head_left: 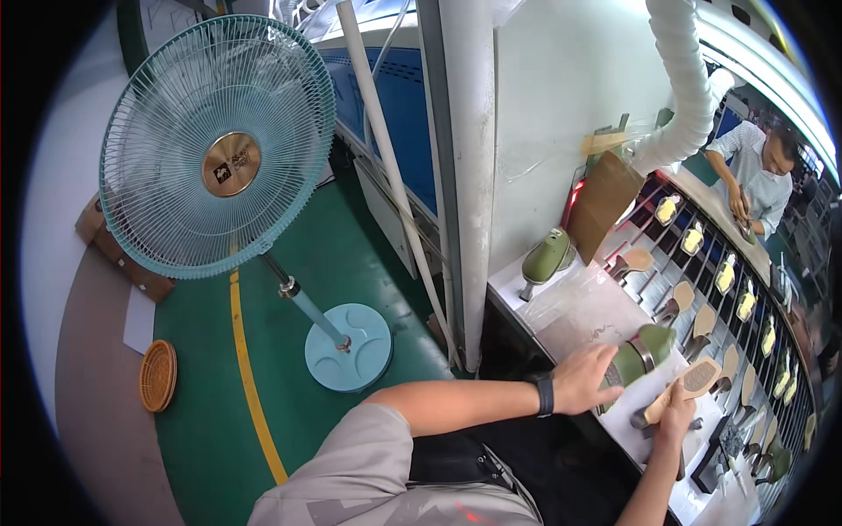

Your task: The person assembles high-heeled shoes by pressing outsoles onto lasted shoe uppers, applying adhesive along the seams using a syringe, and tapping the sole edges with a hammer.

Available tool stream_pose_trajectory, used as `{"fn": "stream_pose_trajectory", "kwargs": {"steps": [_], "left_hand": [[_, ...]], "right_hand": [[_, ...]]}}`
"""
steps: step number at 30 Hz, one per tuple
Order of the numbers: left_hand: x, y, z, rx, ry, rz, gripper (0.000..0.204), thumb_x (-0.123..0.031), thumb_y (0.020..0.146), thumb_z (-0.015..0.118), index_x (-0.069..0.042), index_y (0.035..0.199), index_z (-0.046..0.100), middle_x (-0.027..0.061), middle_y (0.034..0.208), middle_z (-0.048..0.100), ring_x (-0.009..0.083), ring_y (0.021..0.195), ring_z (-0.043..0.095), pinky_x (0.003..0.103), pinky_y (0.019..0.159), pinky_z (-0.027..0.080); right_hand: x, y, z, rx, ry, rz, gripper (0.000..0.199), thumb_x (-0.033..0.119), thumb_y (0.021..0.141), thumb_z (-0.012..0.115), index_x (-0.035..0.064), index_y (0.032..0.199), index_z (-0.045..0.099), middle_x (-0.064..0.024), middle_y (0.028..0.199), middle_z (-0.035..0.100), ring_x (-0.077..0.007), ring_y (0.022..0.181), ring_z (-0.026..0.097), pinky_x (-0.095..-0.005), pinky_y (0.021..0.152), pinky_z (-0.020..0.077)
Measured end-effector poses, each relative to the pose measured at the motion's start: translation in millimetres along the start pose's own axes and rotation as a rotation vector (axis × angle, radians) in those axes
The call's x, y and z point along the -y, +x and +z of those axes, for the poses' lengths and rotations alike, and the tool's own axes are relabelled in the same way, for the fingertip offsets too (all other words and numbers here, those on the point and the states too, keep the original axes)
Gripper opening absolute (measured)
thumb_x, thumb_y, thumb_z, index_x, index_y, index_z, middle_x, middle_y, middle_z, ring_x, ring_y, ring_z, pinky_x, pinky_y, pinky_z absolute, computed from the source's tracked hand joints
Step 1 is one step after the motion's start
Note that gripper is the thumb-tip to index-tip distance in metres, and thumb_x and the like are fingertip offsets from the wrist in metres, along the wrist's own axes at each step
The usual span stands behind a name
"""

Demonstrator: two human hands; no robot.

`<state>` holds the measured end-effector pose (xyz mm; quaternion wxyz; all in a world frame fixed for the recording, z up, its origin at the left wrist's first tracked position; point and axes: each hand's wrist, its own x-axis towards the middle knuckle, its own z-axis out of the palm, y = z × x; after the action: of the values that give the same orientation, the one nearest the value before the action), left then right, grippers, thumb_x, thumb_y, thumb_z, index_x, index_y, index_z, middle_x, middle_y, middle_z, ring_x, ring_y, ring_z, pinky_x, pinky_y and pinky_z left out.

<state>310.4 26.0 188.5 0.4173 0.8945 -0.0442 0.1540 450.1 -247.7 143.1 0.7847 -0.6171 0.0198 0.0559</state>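
2 hands (586, 379) (674, 419), 1 green shoe (640, 352), 1 sole (684, 386)

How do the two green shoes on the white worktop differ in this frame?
The near green shoe lies under the left hand, beside the tan sole that the right hand holds; the far green shoe stands alone and untouched, further back by the wall. Both are olive green.

head view, looking down, workbench right
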Motion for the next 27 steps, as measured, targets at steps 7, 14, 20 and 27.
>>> {"fn": "stream_pose_trajectory", "kwargs": {"steps": [7, 14, 20, 27], "left_hand": [[23.9, -3.5, 5.0, 0.038, 0.26, 0.715, 0.069, -0.032, 0.076, 0.086, -0.01, 0.138, 0.063, 0.0243, 0.159, 0.045, 0.0385, 0.143, 0.048, 0.052, 0.113, 0.044], [-19.0, 44.6, -0.4, 0.238, 0.251, 0.948, 0.069, -0.019, 0.077, 0.083, -0.016, 0.142, 0.059, 0.0121, 0.158, 0.051, 0.0306, 0.146, 0.05, 0.055, 0.122, 0.035], [-23.7, 74.5, 13.3, 0.418, 0.194, 1.066, 0.033, -0.016, 0.077, 0.078, -0.011, 0.109, 0.069, 0.0064, 0.123, 0.07, 0.0243, 0.128, 0.064, 0.053, 0.12, 0.041], [-53.3, 75.0, -32.5, -0.077, -0.592, 0.355, 0.036, -0.015, 0.088, 0.087, -0.002, 0.11, 0.062, 0.0096, 0.106, 0.071, 0.0188, 0.096, 0.071, 0.039, 0.091, 0.059]], "right_hand": [[23.7, 0.3, -42.6, -0.219, -0.993, -0.604, 0.06, 0.018, 0.096, 0.072, -0.0028, 0.149, 0.052, -0.0223, 0.147, 0.057, -0.0344, 0.128, 0.06, -0.04, 0.108, 0.0483], [43.1, -52.1, 7.9, -0.131, -0.35, -0.32, 0.031, 0.02, 0.109, 0.059, -0.0056, 0.122, 0.069, -0.0114, 0.101, 0.076, -0.0191, 0.097, 0.072, -0.0307, 0.088, 0.0544], [44.2, -65.8, 26.9, -0.136, -0.17, -0.203, 0.04, 0.031, 0.111, 0.056, -0.004, 0.101, 0.071, -0.0036, 0.069, 0.064, -0.0082, 0.058, 0.056, -0.0238, 0.056, 0.0438], [36.6, -41.0, 29.5, -0.291, -0.254, -0.074, 0.036, 0.029, 0.107, 0.061, -0.0017, 0.089, 0.066, 0.0011, 0.06, 0.052, -0.0068, 0.054, 0.047, -0.026, 0.051, 0.0353]]}}
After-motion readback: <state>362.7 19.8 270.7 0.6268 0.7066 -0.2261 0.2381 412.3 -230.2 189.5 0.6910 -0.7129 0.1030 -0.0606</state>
